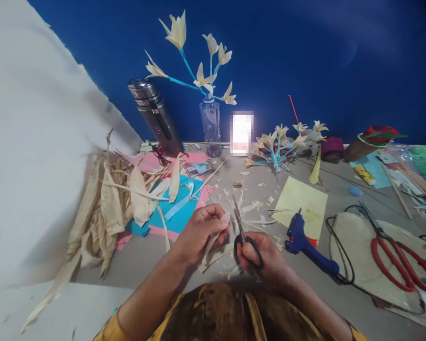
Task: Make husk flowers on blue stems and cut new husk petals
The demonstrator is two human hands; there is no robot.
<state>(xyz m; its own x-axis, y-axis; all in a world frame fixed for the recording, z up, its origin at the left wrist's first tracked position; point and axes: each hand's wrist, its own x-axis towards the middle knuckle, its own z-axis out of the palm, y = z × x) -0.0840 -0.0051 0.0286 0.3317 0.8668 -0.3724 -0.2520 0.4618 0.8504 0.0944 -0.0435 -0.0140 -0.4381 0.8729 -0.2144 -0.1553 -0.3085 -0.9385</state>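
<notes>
My left hand (206,232) pinches a pale strip of husk (212,251), whose lower part hangs below the fingers and bends to the right. Close beside it, my right hand (264,255) is closed around the black handles of small scissors (240,222). The blades point up and away from me, a little right of the strip's top end. Pale scraps (252,206) lie on the grey table just beyond both hands. A blue glue gun (308,244) rests to the right of my right hand, its nozzle over a yellow paper sheet (305,201).
Dried husks (106,203) are heaped at the left beside blue paper (173,208). Behind stand a dark flask (156,116) and a clear bottle (210,125) with pale flowers. More flowers (279,147) lie at the back. Red-handled scissors (397,255) are at the right.
</notes>
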